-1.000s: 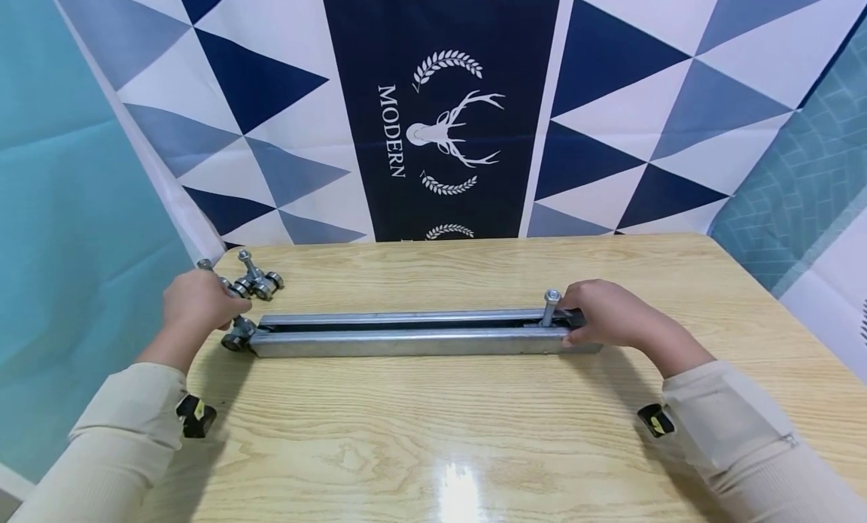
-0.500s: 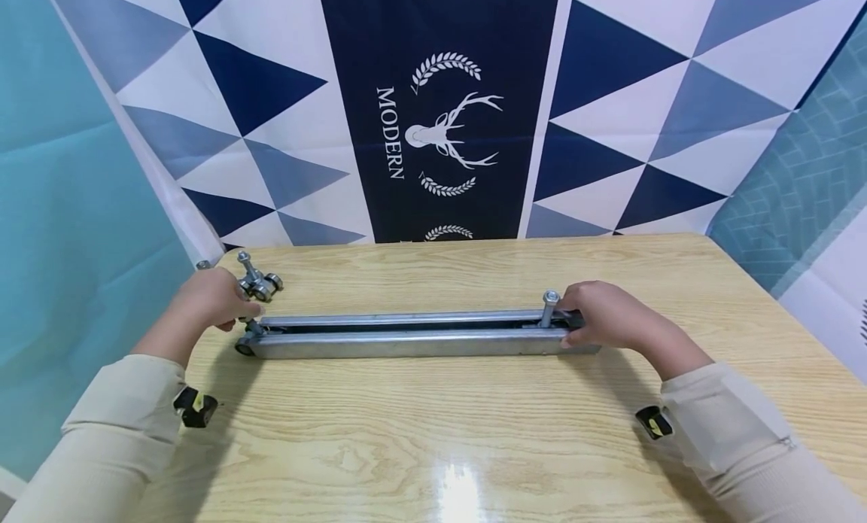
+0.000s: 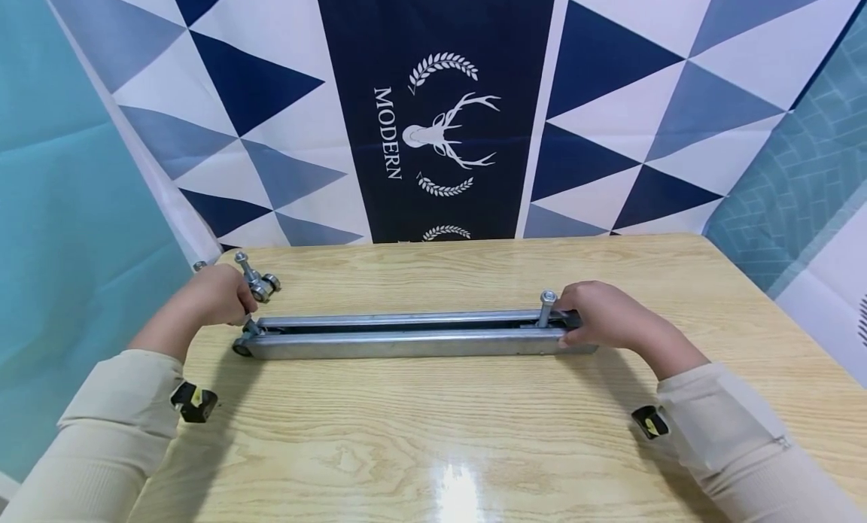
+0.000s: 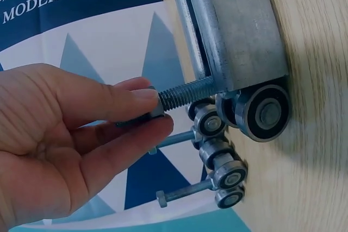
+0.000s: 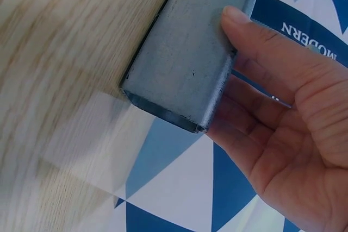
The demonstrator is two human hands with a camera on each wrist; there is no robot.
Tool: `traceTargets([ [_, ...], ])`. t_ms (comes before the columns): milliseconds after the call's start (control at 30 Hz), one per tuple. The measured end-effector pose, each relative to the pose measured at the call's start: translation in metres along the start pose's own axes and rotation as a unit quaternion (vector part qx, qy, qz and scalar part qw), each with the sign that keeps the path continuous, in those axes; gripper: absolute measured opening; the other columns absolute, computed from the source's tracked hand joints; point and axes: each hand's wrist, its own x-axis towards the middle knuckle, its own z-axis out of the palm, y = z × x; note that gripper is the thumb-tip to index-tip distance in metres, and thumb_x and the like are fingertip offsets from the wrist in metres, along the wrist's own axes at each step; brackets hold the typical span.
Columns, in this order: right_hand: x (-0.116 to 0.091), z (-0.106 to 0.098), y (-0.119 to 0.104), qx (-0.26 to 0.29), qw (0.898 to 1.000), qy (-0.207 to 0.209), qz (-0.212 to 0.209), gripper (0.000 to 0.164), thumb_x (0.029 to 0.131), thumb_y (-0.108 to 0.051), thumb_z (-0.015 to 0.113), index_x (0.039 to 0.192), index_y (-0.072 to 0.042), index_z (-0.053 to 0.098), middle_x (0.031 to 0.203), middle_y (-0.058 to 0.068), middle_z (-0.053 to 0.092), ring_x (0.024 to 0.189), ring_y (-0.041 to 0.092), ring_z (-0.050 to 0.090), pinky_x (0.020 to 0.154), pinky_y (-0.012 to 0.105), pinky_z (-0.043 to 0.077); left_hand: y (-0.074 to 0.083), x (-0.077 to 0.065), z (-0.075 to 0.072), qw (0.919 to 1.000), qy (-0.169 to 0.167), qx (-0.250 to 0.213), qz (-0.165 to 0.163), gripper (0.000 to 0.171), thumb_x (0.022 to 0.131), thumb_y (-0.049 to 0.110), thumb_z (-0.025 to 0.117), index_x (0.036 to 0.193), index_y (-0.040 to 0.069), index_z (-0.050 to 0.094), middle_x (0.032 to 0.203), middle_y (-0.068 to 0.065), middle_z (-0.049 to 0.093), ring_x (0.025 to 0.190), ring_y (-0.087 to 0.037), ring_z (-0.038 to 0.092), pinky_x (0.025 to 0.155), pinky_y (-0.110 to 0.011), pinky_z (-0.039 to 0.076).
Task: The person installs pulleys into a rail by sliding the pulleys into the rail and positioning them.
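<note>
A long slotted steel rail (image 3: 406, 346) lies across the wooden table. At its left end my left hand (image 3: 220, 293) pinches the threaded bolt (image 4: 187, 93) of a roller trolley between thumb and fingers. That trolley's black-and-silver wheels (image 4: 266, 111) show at the rail's mouth, its front part hidden by the rail. My right hand (image 3: 599, 312) grips the rail's right end, the thumb (image 5: 236, 17) on one side wall and the other fingers mostly behind. Close to this hand, another trolley's bolt (image 3: 547, 309) stands up through the slot.
Beyond my left hand, at the table's back left corner, is a loose trolley (image 3: 257, 282) with its bolt up. A second loose trolley is mostly hidden by that hand; its bolt head (image 3: 199, 266) shows. Patterned cloth (image 3: 284, 132) hangs behind the table (image 3: 379, 433).
My left hand has moved slightly right with the trolley, whose wheels have gone from beside the rail's left end to partly inside it. My right hand keeps its grip on the rail.
</note>
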Motion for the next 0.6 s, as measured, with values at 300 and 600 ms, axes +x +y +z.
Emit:
traceTargets([
  [300,0.0001,-0.0006,-0.0001,0.005,1.0,0.002,0.004,0.043,0.062,-0.021,0.08,0.098,-0.001,0.067,0.09,0.007,0.063,0.08,0.021,0.059,0.066,0.036,0.047,0.0022,0.0029,0.0025,0.9997,0.016,-0.004,0.02,0.01,0.07,0.005,0.068,0.079,0.008,0.072,0.074,-0.001,0.065,0.063,-0.015,0.056,0.053,-0.031,0.045],
  [600,0.0013,-0.0002,-0.0006,0.004,1.0,0.001,0.007,0.043,0.062,-0.021,0.08,0.098,0.0,0.067,0.09,0.007,0.062,0.082,0.022,0.059,0.067,0.036,0.047,0.0053,0.0054,0.0049,0.999,0.023,0.0,0.04,0.008,0.069,0.008,0.072,0.078,0.01,0.072,0.072,0.003,0.064,0.064,-0.014,0.056,0.055,-0.031,0.046],
])
